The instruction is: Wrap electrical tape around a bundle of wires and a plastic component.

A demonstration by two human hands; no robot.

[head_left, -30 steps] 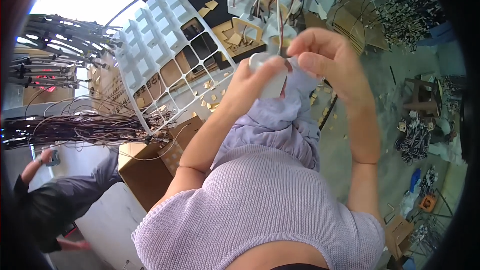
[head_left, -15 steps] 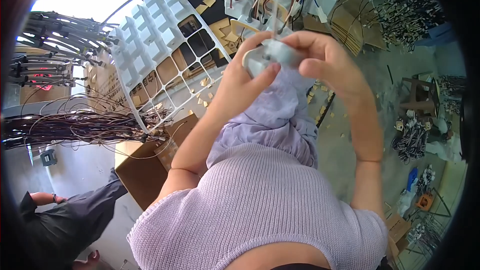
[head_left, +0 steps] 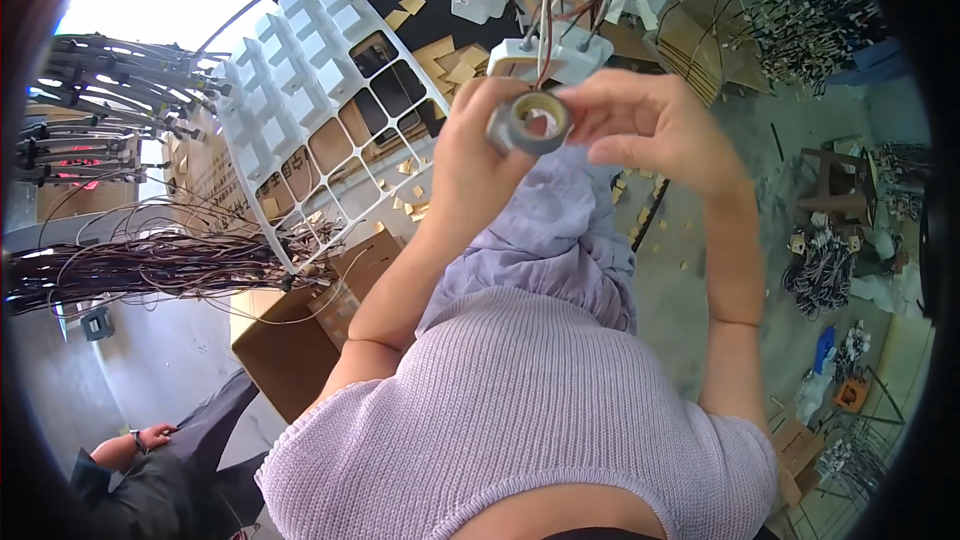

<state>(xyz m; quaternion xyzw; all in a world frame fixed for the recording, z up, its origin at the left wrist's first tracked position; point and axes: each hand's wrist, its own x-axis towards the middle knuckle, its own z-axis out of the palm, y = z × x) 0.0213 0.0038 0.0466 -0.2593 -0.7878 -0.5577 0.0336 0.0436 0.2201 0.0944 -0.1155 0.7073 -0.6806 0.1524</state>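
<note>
Centrally, 2 hands clamp 1 grey tape roll: left hand grips its rim, right hand pinches its far-right edge. Slippage near hanging wires risks snagging.

Hidden and cut off

The left hand covers part of the tape roll; a co-worker is cut by the rim, and floor clutter is too small to identify.
</note>
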